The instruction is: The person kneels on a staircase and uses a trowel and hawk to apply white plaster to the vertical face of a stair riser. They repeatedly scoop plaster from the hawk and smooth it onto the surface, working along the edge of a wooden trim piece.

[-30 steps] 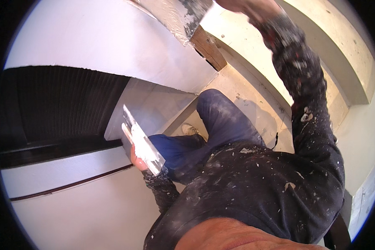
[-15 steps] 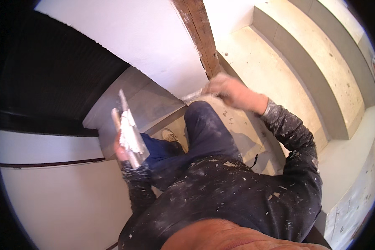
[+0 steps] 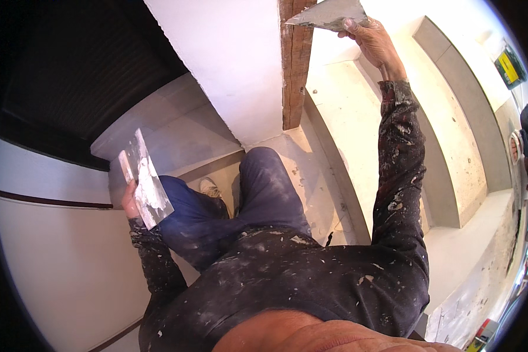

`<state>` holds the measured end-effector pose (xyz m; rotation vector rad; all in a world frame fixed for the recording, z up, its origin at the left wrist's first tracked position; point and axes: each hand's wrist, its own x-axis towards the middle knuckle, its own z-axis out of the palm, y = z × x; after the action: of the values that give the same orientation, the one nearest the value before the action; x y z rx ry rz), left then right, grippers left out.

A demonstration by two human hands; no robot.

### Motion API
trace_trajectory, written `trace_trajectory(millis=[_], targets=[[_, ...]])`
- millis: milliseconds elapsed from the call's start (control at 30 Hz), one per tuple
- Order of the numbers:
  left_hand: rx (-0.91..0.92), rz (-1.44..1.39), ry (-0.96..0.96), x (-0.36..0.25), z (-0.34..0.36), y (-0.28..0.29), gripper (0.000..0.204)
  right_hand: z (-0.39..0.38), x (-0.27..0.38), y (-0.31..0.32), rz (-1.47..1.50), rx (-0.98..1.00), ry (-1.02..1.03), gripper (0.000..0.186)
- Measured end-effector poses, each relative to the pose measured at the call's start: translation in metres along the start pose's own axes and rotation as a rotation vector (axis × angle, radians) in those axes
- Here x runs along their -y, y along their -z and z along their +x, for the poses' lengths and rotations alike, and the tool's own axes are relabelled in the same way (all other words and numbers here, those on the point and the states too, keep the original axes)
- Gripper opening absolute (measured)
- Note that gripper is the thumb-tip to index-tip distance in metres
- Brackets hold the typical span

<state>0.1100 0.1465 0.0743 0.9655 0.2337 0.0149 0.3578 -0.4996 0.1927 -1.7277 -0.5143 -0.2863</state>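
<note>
My left hand (image 3: 131,200) is closed round the handle of a plastering trowel (image 3: 164,205), out to the left of my knees. A lump of white plaster (image 3: 149,185) lies along its steel blade. At the top right my right arm is stretched out, and the right hand (image 3: 375,46) grips a wide putty knife (image 3: 330,14) with a flared, smeared blade. That blade crosses in front of a brown wooden post (image 3: 295,76) and the bright wall behind. Whether it touches the post, I cannot tell. A white wall (image 3: 234,61) adjoins the post.
Curved pale steps (image 3: 393,117) rise on the right. A dark opening (image 3: 76,82) lies at the upper left, above a white panel (image 3: 82,276). A green and yellow container (image 3: 509,67) stands at the far right. My shoe (image 3: 210,187) rests on the floor.
My right hand has swung up and away from the post's foot to the top right, with the putty knife. The trowel has shifted left, and its plaster-covered face shows more fully.
</note>
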Motion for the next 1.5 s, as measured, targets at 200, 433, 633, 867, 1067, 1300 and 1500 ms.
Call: trace_trajectory(millis=[200,433,633,867,1067,1300,1500], targets=[[0.013,-0.032,0.010,0.007,0.004,0.025,0.041,0.010,-0.003,0.006,-0.246,-0.018,-0.024,0.070],[-0.046,-0.007,-0.026,0.011,0.009,0.029,0.042,0.005,0.006,-0.003,-0.157,-0.021,0.013,0.062],[0.003,-0.034,0.015,0.011,0.006,0.023,0.043,0.002,0.010,-0.005,-0.322,0.046,-0.015,0.061],[0.031,-0.042,0.041,0.011,0.005,0.020,0.041,0.003,0.004,-0.002,-0.142,-0.008,0.009,0.055],[0.048,-0.005,-0.016,0.011,0.007,0.027,0.039,0.008,0.006,0.000,-0.186,0.042,0.094,0.065],[-0.016,0.008,-0.013,0.009,0.005,0.026,0.037,0.009,0.004,-0.002,-0.251,0.000,0.094,0.067],[-0.046,-0.015,-0.040,0.010,0.003,0.023,0.038,0.010,0.001,0.003,-0.201,0.008,0.115,0.068]])
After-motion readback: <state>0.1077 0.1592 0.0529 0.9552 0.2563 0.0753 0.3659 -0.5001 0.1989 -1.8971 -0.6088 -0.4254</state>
